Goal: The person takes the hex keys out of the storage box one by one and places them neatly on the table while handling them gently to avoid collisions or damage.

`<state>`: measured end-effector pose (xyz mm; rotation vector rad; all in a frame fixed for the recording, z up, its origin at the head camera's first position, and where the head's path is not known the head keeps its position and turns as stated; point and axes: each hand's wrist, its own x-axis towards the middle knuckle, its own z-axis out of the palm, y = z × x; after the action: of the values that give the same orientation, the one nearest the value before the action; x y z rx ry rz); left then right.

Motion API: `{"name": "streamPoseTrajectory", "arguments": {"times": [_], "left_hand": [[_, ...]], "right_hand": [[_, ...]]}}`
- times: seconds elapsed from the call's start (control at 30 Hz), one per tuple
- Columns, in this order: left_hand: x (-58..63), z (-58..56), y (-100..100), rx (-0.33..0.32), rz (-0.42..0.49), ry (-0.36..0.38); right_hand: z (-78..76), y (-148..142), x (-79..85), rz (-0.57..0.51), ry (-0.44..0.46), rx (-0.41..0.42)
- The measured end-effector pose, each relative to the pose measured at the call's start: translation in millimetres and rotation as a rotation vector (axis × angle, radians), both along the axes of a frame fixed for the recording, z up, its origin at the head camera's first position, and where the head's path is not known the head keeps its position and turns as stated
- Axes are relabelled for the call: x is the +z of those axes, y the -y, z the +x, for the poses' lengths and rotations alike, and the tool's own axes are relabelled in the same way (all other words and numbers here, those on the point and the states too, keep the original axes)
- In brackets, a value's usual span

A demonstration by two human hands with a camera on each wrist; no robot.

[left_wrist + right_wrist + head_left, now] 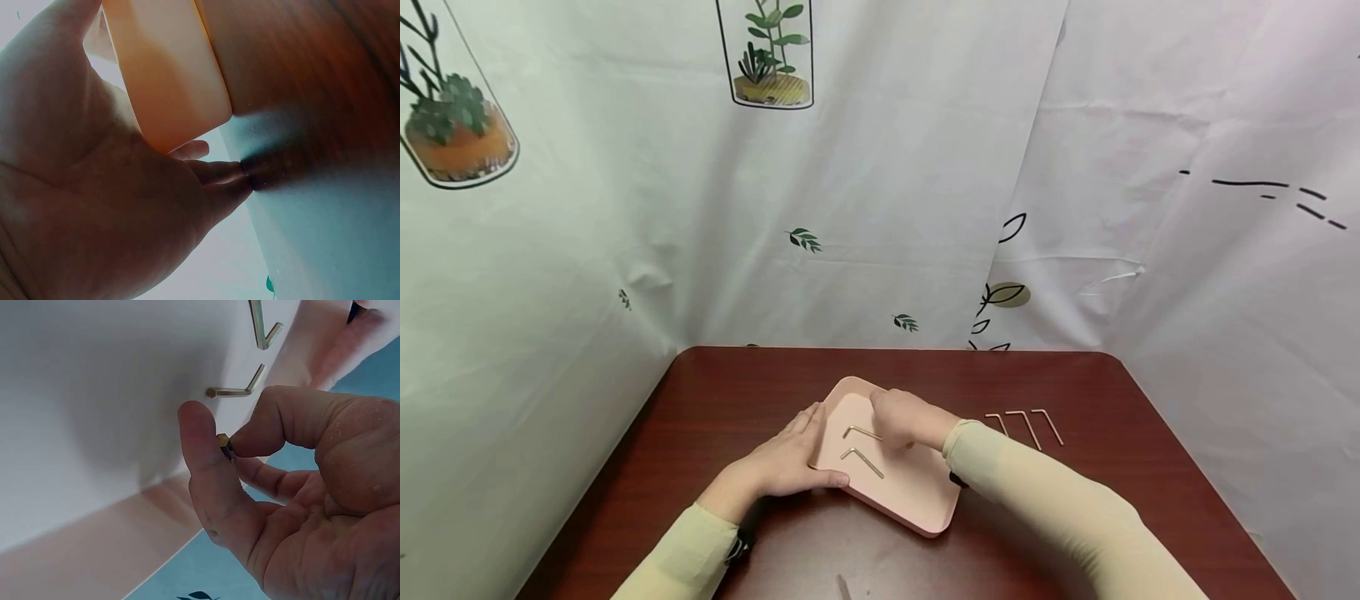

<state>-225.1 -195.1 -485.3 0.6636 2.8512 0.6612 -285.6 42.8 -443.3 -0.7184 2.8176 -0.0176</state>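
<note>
A shallow pink tray lies at an angle on the table. My left hand rests against its left corner, fingers straight along one side and thumb at the near rim. In the left wrist view, fingertips touch the table beside the tray wall. Over the tray, my right hand pinches a brass-coloured hex key between thumb and index finger; only its hexagonal end shows. Two more L-shaped keys lie in the tray, an upper hex key and a lower hex key.
On the table right of the tray lie three hex keys, a left one, a middle one and a right one. The dark red wooden table meets a white printed curtain at its back and sides.
</note>
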Motion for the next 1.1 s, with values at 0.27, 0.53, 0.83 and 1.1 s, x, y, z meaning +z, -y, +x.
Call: {"name": "streamPoseTrajectory", "arguments": {"times": [0.27,0.53,0.83,1.1], "left_hand": [[-0.3,0.5,0.0,0.003,0.002,0.004],[1.0,0.4,0.1,0.005,-0.002,0.006],[-0.2,0.6,-0.7,0.003,-0.007,0.005],[1.9,0.7,-0.8,0.001,-0.003,0.004]], "right_hand": [[-1.4,-7.1,4.8,-0.039,0.035,-0.010],[1.1,-21.3,16.0,-0.119,0.013,0.021],[1.9,-44.2,21.4,-0.230,0.005,0.030],[1.4,-66.7,27.9,-0.288,-0.014,-0.028]]}}
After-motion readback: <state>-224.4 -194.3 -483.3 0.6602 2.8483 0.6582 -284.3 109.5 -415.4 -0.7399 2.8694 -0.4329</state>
